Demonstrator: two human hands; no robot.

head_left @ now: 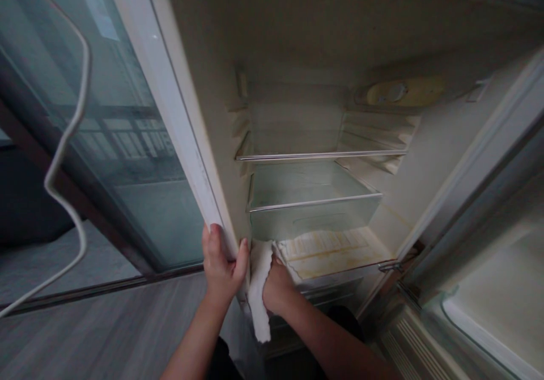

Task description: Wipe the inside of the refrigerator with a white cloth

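An open refrigerator compartment (pixel 297 110) stands in front of me, with yellow-brown stains on its white floor (pixel 335 249). My left hand (pixel 221 264) grips the refrigerator's left side edge (pixel 199 170), fingers on the outside and thumb toward the inside. Just right of it, my right hand (pixel 278 286) is closed on a white paper towel (pixel 260 295) at the front left corner of the compartment floor. Part of the towel hangs down over the front edge, and its torn edge lies on the floor inside. The right fingertips are partly hidden by the towel.
Above the floor are a glass shelf (pixel 318 155) and a clear drawer (pixel 314 204). The open door (pixel 497 300) is at the right, near a hinge (pixel 390 266). A white cable (pixel 63 142) hangs at the left before a glass sliding door (pixel 148 210).
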